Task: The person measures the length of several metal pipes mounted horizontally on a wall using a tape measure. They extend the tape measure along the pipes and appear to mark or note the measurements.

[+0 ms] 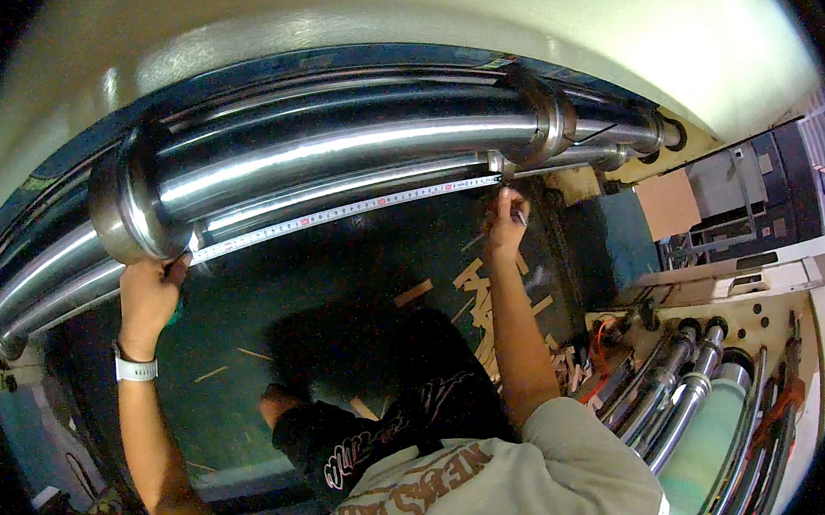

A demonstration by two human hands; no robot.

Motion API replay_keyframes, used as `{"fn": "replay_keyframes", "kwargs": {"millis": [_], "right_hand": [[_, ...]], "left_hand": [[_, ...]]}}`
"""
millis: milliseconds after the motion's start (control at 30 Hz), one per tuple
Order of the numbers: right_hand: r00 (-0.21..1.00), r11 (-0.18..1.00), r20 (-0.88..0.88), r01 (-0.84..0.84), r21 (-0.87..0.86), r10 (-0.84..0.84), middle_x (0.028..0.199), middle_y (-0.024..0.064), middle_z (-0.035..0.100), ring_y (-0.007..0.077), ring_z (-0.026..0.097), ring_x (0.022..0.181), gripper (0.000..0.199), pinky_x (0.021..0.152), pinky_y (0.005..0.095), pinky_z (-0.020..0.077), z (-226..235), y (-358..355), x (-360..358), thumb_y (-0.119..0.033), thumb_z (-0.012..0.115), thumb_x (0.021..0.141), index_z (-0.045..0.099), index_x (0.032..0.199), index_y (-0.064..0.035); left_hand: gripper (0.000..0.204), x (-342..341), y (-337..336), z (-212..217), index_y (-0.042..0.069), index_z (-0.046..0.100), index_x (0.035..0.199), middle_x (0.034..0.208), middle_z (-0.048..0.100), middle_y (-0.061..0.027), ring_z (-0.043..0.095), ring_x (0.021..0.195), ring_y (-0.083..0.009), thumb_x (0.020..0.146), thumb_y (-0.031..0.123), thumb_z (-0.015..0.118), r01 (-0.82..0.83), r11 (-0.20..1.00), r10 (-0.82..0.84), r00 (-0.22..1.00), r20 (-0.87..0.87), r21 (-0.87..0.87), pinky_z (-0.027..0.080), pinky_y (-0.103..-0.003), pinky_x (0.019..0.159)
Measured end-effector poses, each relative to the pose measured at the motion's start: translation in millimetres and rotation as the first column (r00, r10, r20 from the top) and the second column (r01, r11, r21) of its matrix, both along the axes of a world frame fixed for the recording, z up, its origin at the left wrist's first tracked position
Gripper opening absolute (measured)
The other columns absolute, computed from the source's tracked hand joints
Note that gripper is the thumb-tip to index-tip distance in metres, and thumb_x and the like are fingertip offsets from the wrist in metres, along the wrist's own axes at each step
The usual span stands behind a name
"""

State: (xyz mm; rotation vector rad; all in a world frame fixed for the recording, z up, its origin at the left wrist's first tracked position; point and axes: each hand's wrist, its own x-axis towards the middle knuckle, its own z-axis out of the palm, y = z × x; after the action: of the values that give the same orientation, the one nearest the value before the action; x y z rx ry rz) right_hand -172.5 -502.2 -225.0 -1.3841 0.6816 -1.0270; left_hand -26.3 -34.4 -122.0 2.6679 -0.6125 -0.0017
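A white tape measure blade (pixel 333 215) is stretched out below a large shiny metal roller (pixel 348 157). My left hand (pixel 150 300) is closed at the blade's left end, just under a thick metal collar (pixel 131 196). A bit of green shows beneath its fingers; the tape's case is mostly hidden there. My right hand (pixel 504 224) pinches the blade's other end, below the right-hand collar (pixel 552 118). A small white-tipped thing (pixel 522 218) sticks out from its fingers, too small to name. A thinner metal bar (pixel 350 187) runs just behind the blade.
Pale machine covers (pixel 396 15) arch over the rollers. Beneath lies a dark green floor (pixel 235 318) with scattered wood strips (pixel 478 301). At the lower right stand more rollers, one pale green (pixel 707 438), beside orange cables (pixel 603 349). A brown board (pixel 665 206) stands farther right.
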Motion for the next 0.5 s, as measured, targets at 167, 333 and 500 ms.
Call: {"fn": "replay_keyframes", "kwargs": {"millis": [167,333,500], "right_hand": [[0.999,0.977,-0.043,-0.018,-0.213,0.009,0.080,-0.0008,0.049,0.0081,0.043,0.076,0.014,0.072,0.0237,0.0378,3.2,-21.9,13.1,-0.016,0.059,0.083,0.050,0.080,-0.0059],[0.989,0.944,-0.132,0.020,-0.331,-0.067,0.083,0.0018,0.050,0.0126,0.045,0.080,0.016,0.078,0.0269,0.0375,4.8,-28.9,10.9,-0.020,0.056,0.085,0.052,0.082,-0.0050],[0.997,0.891,-0.060,0.006,-0.455,-0.038,0.073,-0.0005,0.043,0.0121,0.039,0.071,0.019,0.070,0.0268,0.0354,10.9,-22.9,16.0,-0.022,0.055,0.084,0.050,0.076,-0.0059]], "left_hand": [[0.019,-1.5,-3.4,3.0,0.006,0.064,0.078,0.070,0.059,-0.0182,0.056,0.068,-0.0364,0.078,0.024,0.058,0.030,0.998,-0.032,0.999,0.034,0.059,0.043,-0.042,0.059],[0.021,-4.8,-0.7,0.6,0.009,0.065,0.078,0.071,0.060,-0.0154,0.057,0.068,-0.0343,0.077,0.028,0.056,0.008,0.989,-0.006,1.000,-0.010,0.145,0.044,-0.043,0.061],[0.021,3.7,11.4,-2.6,0.009,0.063,0.080,0.077,0.061,-0.0134,0.059,0.073,-0.0324,0.076,0.028,0.054,0.065,0.993,-0.061,0.997,-0.047,0.100,0.046,-0.044,0.064]]}}
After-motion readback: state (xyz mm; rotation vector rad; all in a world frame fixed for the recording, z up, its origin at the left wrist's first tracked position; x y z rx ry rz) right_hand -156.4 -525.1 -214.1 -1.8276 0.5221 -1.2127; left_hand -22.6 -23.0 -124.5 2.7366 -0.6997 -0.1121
